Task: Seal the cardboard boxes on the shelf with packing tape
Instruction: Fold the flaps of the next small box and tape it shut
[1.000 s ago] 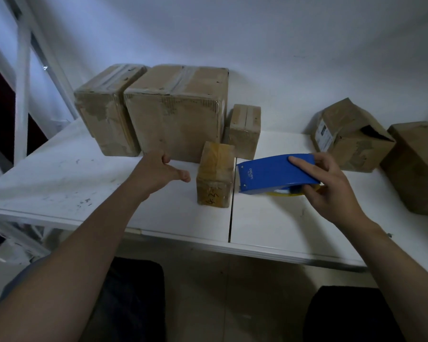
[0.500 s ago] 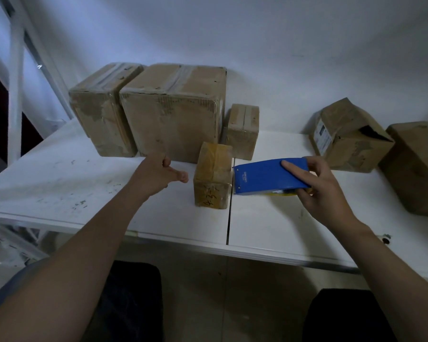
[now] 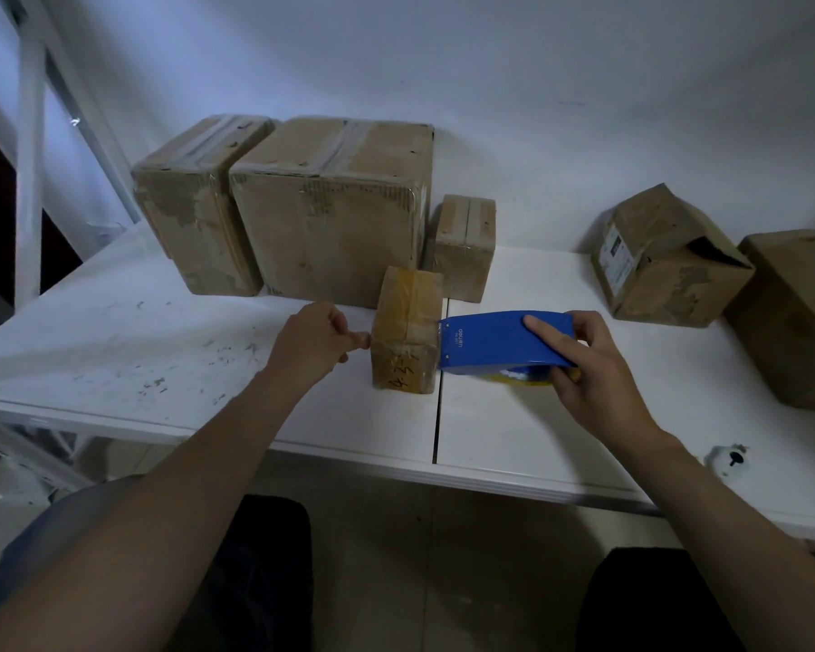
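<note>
A plain white wall (image 3: 537, 87) closes off the back of the scene, and against it runs a white shelf (image 3: 114, 350), scuffed and speckled with dark marks on its left panel and split by a dark seam into two panels. A white metal frame upright (image 3: 29, 181) rises at the far left, and pale floor (image 3: 419, 534) shows below the shelf's front edge. The large box (image 3: 330, 214) stands against the wall with a narrower box (image 3: 198, 209) touching its left side, both taped across their tops. At the far right sits a dark brown box (image 3: 791, 317), and just beside it a tilted box (image 3: 664, 261) with a gaping flap. A little box (image 3: 464, 247) stands by the large one's right corner. In front of it, on the seam, the small taped box (image 3: 405, 341) stands upright with handwriting on its front. The right hand (image 3: 589, 364) wraps its fingers round a blue tape dispenser (image 3: 490, 341), whose nose touches that box's right face. The left hand (image 3: 311, 341) is a loose fist holding nothing visible, thumb tip at the box's left face.
</note>
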The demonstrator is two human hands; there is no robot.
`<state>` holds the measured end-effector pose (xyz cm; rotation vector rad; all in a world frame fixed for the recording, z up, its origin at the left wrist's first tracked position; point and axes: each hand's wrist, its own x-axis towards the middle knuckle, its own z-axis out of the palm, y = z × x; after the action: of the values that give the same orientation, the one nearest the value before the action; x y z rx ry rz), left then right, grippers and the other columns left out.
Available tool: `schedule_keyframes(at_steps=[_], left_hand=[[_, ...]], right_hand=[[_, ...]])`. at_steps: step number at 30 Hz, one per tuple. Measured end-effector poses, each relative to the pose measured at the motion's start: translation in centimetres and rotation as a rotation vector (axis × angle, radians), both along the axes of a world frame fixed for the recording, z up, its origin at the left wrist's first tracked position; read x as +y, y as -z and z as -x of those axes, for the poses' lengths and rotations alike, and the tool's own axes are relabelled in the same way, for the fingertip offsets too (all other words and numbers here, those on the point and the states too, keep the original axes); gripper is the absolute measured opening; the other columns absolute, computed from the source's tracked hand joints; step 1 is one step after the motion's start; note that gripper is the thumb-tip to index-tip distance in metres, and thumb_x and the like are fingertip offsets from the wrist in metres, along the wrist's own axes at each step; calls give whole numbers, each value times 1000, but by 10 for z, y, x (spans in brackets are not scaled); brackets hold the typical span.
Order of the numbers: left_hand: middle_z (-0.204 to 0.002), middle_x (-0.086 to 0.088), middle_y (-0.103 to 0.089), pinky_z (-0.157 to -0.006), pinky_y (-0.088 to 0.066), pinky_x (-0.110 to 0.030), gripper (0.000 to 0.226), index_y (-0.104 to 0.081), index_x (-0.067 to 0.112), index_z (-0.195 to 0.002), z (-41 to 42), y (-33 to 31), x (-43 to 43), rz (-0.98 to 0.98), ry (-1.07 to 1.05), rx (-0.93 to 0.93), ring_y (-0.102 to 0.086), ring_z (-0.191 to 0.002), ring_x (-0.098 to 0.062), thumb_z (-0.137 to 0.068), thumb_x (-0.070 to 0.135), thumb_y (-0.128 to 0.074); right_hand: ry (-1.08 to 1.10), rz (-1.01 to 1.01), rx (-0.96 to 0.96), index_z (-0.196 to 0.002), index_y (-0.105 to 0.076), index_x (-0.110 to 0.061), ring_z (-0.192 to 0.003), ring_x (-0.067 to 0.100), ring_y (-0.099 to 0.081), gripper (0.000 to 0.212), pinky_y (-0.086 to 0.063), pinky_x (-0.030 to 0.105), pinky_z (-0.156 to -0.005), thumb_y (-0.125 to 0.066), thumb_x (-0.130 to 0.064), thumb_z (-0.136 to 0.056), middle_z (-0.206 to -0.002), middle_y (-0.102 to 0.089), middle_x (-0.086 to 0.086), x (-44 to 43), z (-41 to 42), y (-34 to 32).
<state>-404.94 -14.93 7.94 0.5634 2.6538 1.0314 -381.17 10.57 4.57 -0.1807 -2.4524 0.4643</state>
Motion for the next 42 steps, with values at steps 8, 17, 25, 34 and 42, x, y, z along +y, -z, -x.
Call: schedule_keyframes(at_steps=[8, 17, 25, 34, 42], left_hand=[[-121, -4, -64, -91, -54, -37, 34, -57, 18, -118, -6, 8, -4, 1, 47, -16, -64, -104, -23, -94, 41, -65], [-155, -7, -40, -122, -16, -42, 48, -43, 12, -144, -28, 4, 48, -89, 427, 552, -26, -149, -23, -106, 34, -26], [-142, 4, -52, -123, -18, -45, 37, -41, 21, -140, -21, 23, 74, 39, 420, 561, -43, -137, -17, -106, 29, -30], [-157, 2, -39, -124, -13, -49, 45, -35, 19, -147, -17, 24, 73, 163, 461, 569, -23, -151, -16, -108, 36, -22], [-156, 2, -40, -123, -13, -54, 41, -38, 21, -144, -17, 24, 73, 148, 462, 559, -24, -151, -18, -109, 35, -22]], right_hand=[[7, 35, 8, -145, -48, -29, -120, 10, -40, 81, -45, 28, -104, -69, 14, -80, -132, -39, 8, -3, 1, 2], [3, 44, 2, -146, -48, -29, -118, 10, -40, 78, -45, 27, -104, -68, 13, -82, -132, -39, 7, -5, 3, 3], [-12, 57, -13, -146, -48, -29, -119, 10, -40, 76, -46, 25, -103, -68, 11, -84, -133, -39, 8, -4, 3, 7], [40, -67, 28, -144, -53, -22, -117, 25, -47, 71, -45, 27, -100, -71, 6, -82, -133, -43, 16, -1, -9, -8], [79, -97, 24, -143, -54, -23, -117, 28, -47, 72, -48, 34, -96, -71, 7, -80, -133, -41, 16, 0, -19, -16]])
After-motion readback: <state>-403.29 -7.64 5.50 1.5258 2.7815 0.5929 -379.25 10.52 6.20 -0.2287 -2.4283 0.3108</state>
